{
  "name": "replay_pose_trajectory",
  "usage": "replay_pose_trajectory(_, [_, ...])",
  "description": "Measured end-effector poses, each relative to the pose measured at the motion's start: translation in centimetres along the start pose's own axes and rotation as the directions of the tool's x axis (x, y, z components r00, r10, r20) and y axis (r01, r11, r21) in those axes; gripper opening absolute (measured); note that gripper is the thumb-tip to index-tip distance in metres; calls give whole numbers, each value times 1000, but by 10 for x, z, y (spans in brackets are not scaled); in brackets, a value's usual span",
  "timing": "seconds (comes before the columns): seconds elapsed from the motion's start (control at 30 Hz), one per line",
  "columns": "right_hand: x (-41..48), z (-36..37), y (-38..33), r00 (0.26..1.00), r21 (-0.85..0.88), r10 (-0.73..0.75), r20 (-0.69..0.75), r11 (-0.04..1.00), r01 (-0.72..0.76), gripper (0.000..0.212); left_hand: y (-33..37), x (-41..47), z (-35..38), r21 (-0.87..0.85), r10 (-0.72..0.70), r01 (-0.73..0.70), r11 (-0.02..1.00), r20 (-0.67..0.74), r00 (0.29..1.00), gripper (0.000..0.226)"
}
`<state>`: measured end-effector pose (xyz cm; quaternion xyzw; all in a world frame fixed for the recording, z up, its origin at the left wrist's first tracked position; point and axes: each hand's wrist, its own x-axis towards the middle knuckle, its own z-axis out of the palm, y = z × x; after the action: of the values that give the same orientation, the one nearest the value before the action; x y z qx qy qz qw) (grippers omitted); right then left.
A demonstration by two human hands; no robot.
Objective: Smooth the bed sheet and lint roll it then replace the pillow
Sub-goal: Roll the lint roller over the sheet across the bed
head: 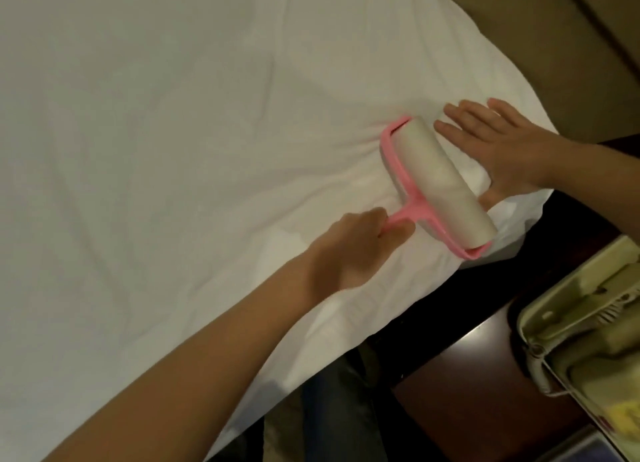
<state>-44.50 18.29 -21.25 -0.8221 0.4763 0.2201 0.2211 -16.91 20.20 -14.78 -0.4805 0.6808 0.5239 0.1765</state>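
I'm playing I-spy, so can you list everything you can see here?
bed sheet: one, white, wrinkled, across the bed
lint roller: one, pink with white roll, on the sheet near the bed's edge
telephone: one, cream, far right on the nightstand
nightstand: one, dark brown, beside the bed
panel: one, tan, top right
trouser leg: one, blue, bottom middle
left hand: one, grips the roller's handle
right hand: one, flat on the sheet beside the roll

A tan surface (519, 28) is seen beyond the right hand (512, 150); whether it is wall or headboard cannot be told. Nearer than that hand, a dark reddish wooden nightstand (460, 385) is placed, with a cream telephone (588, 340) carried on it. The room is dimly, warmly lit.
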Motion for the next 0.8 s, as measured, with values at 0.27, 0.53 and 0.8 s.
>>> replay_pose_trajectory(0.27, [10,-29,-24,995,206,99,-10,974,-95,121,-109,-154,-72,-202,-215,227,953,76,974,63])
replay_pose_trajectory(0.53, [105,-81,-73,999,-23,5,-35,1000,-6,132,-144,-116,-135,-290,-454,443,848,32,890,57])
replay_pose_trajectory(0.8, [112,-95,-82,974,21,114,195,992,-121,139,-83,-21,-132,-223,-196,164,961,-126,972,48])
